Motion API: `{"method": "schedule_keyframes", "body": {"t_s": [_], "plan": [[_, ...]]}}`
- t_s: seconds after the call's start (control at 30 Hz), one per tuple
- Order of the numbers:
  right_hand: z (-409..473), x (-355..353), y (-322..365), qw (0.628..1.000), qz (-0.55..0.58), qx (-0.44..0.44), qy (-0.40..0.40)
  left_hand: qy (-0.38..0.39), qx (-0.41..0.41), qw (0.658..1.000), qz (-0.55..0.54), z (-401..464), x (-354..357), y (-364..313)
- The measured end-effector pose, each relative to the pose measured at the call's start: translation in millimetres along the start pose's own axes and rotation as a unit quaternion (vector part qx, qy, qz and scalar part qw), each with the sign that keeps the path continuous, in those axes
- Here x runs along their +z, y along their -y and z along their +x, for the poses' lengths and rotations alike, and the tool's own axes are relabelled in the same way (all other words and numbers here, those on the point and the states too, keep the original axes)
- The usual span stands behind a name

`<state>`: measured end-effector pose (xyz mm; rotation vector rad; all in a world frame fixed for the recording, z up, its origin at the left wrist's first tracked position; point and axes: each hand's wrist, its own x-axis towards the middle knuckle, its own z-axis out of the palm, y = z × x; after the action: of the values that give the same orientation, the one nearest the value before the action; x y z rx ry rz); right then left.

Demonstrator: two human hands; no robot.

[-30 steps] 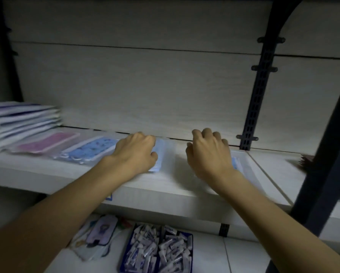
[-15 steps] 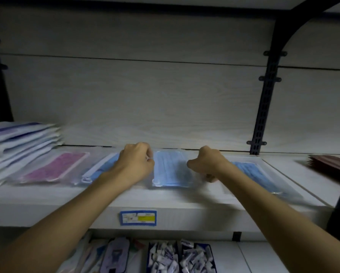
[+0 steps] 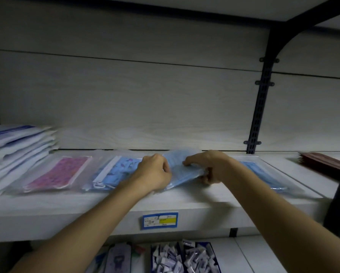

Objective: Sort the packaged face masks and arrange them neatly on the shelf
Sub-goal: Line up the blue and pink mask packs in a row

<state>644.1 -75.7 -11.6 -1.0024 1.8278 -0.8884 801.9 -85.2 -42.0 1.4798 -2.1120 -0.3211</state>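
Lower shelf, nearest the camera: a blue tray of small white packets (image 3: 183,259) and a flat patterned case (image 3: 118,258) are both cut off by the bottom edge of the frame; their print is too blurred to read.

Front edge of the shelf (image 3: 66,215): a blue-bordered price label (image 3: 159,221) with a yellow field is fixed here. Its text is illegible.

Both forearms reach up from the lower corners to the shelf top.

Left hand (image 3: 155,174): fingers curled, grip closed on the left edge of the light blue mask pack (image 3: 182,170). The fingertips are hidden behind the knuckles.

Right hand (image 3: 210,166): fingers on top of the pack's right end, thumb below it, grip pinching the pack. The pack's right edge is hidden by this hand.

The light blue mask pack lies between the two hands, at the middle of the shelf, tilted, with its far edge raised off the shelf and its near left corner low. Whether that corner touches the shelf cannot be told.

Left of the left hand: a blue patterned mask pack (image 3: 115,172), partly covered by the wrist, then a pink mask pack (image 3: 60,173), then a stack of white packs (image 3: 17,154) cut off at the left edge.

Right of the right hand: a further blue mask pack (image 3: 263,174), partly hidden by the right forearm and blurred.

Far right: a dark red stack (image 3: 323,161), detail unclear, beside a black upright (image 3: 260,107).
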Motion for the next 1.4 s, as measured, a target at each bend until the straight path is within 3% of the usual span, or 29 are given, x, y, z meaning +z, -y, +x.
{"method": "schedule_keyframes", "body": {"t_s": [0.13, 0.3, 0.37, 0.43, 0.53, 0.7, 0.87, 0.97, 1.17, 1.4], "plan": [[0.3, -3.0, -7.3, 0.992, 0.075, -0.103, -0.007, -0.001, -0.006, 0.999, -0.051, 2.6, 1.4, 2.5], [2.8, -27.5, -19.6, 0.961, 0.169, -0.220, -0.009, -0.128, -0.033, 0.978, -0.162, 18.1, 9.3, -5.4], [5.2, -35.4, -20.3, 0.943, 0.223, -0.245, 0.000, -0.102, -0.089, 0.949, -0.286, 24.6, 9.4, -12.6], [12.1, -39.6, -19.5, 0.928, 0.270, -0.256, 0.013, -0.021, -0.122, 0.891, -0.436, 33.0, 11.0, -17.8], [24.9, -39.5, -14.6, 0.923, 0.285, -0.259, 0.012, 0.028, -0.147, 0.827, -0.541, 50.2, 12.3, -21.2], [40.3, -36.8, -2.1, 0.933, 0.192, -0.304, -0.032, -0.057, -0.114, 0.832, -0.540, 72.3, 11.4, -20.3], [48.5, -31.8, -7.6, 0.915, 0.160, -0.369, -0.022, -0.160, -0.033, 0.857, -0.489, 72.4, 21.7, -9.9], [49.1, -30.7, -12.6, 0.899, 0.165, -0.404, -0.027, -0.170, 0.014, 0.847, -0.503, 69.0, 20.1, -8.6], [46.8, -30.7, -21.4, 0.892, 0.154, -0.422, -0.046, -0.175, 0.077, 0.868, -0.459, 60.0, 21.6, -10.0], [46.4, -27.6, -20.0, 0.891, 0.158, -0.413, -0.103, -0.150, 0.057, 0.854, -0.495, 58.4, 18.9, -14.0]]}}
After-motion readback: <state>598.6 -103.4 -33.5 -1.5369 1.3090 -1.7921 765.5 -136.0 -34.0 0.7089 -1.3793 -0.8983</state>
